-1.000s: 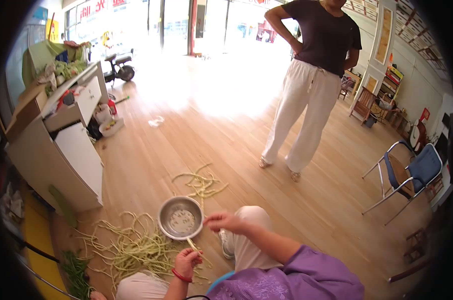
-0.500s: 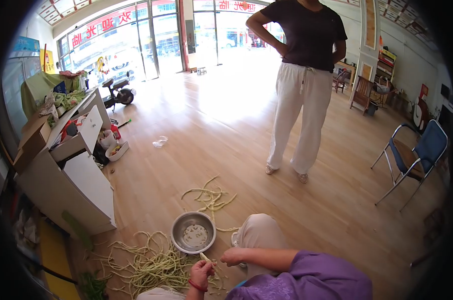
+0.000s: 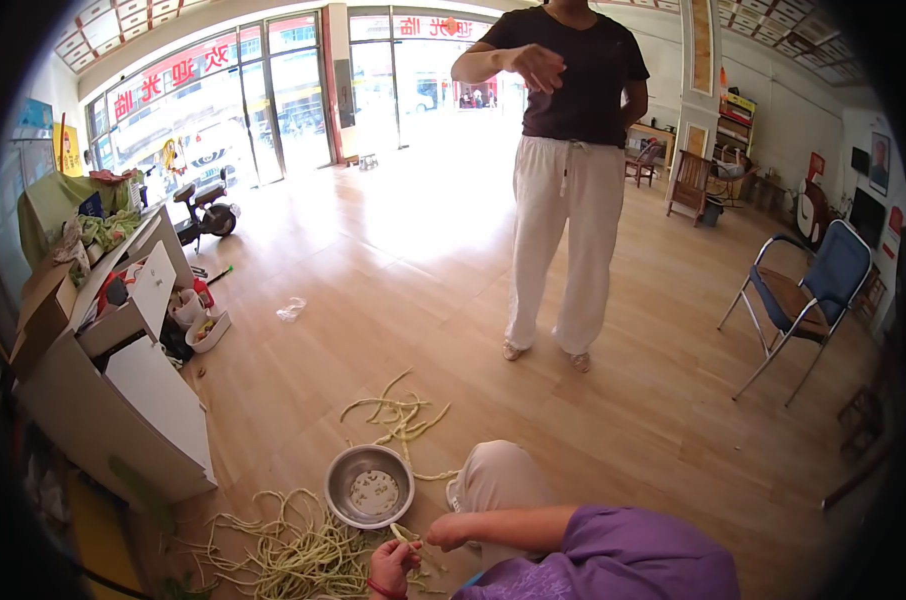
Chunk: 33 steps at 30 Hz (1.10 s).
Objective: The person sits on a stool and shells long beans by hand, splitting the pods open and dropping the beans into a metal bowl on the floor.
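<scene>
My left hand (image 3: 393,562), with a red band at the wrist, is closed around a pale green long bean (image 3: 402,533) just below the bowl. Close by on its right, my right hand (image 3: 447,531) has its fingers pinched together; what lies between them is too small to make out. A steel bowl (image 3: 401,478) stands on the floor beyond both hands, with small pale pieces in its bottom. To the left of my hands spreads a tangled pile of long beans (image 3: 298,550). Several more long beans (image 3: 405,418) lie loose beyond the bowl.
A person (image 3: 568,200) in a black top and white trousers stands ahead. An open white cabinet (image 3: 158,400) is at left, with a white container (image 3: 211,335) beside it. At right stands a blue chair (image 3: 838,265). A scooter (image 3: 208,215) is parked near the glass doors.
The standing person has raised a hand from the hip to the front of the chest. My view has shifted slightly right. My hands stay close together below the bowl.
</scene>
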Each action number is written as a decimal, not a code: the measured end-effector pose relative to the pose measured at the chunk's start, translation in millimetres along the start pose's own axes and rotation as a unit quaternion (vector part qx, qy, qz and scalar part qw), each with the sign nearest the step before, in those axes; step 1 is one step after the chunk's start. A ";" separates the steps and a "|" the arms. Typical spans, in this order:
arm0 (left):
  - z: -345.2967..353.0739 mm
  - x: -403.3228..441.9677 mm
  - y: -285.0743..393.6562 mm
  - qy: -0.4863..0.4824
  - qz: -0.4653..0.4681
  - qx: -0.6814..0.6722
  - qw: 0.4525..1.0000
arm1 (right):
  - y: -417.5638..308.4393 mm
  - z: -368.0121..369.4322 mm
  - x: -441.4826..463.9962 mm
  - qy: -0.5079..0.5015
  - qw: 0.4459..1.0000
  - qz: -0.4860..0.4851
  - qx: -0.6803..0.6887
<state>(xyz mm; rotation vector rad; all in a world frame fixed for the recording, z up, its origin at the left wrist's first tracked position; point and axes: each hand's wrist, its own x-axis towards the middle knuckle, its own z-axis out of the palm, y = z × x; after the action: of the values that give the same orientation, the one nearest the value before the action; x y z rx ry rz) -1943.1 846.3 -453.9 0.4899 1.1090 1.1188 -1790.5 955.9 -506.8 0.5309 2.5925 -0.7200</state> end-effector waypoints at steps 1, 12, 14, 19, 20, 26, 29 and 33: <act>2.1 -1.5 3.4 -0.004 -0.006 0.018 1.000 | -0.3 -0.6 0.0 -0.002 1.000 -0.001 -0.004; -1.9 -3.5 1.4 -0.006 -0.018 -0.001 1.000 | 4.8 8.9 8.2 0.003 1.000 -0.014 -0.017; -0.6 -3.7 2.0 0.002 -0.016 -0.005 1.000 | 5.2 8.3 8.1 0.002 1.000 -0.015 -0.020; -0.4 -3.4 -2.6 0.019 -0.012 -0.009 1.000 | 2.9 4.4 5.1 0.006 1.000 -0.028 -0.011; -2.0 -2.2 -4.4 0.015 -0.011 -0.010 1.000 | 1.5 3.4 4.1 0.007 1.000 -0.026 -0.013; -5.4 1.4 -9.2 0.014 -0.012 -0.013 1.000 | -3.1 -1.8 -1.5 0.010 0.999 -0.030 -0.024; -6.0 1.6 -9.0 0.011 -0.016 -0.009 1.000 | -1.7 1.0 0.6 0.012 0.999 -0.028 -0.022; -9.3 3.7 -12.5 0.010 -0.016 -0.002 1.000 | -1.3 2.6 1.4 0.016 0.999 -0.025 -0.025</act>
<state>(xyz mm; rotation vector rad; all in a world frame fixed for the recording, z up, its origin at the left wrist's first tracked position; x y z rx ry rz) -1945.5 842.6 -469.3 0.4569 1.1276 1.1004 -1791.6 953.8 -509.0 0.4667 2.6542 -0.6651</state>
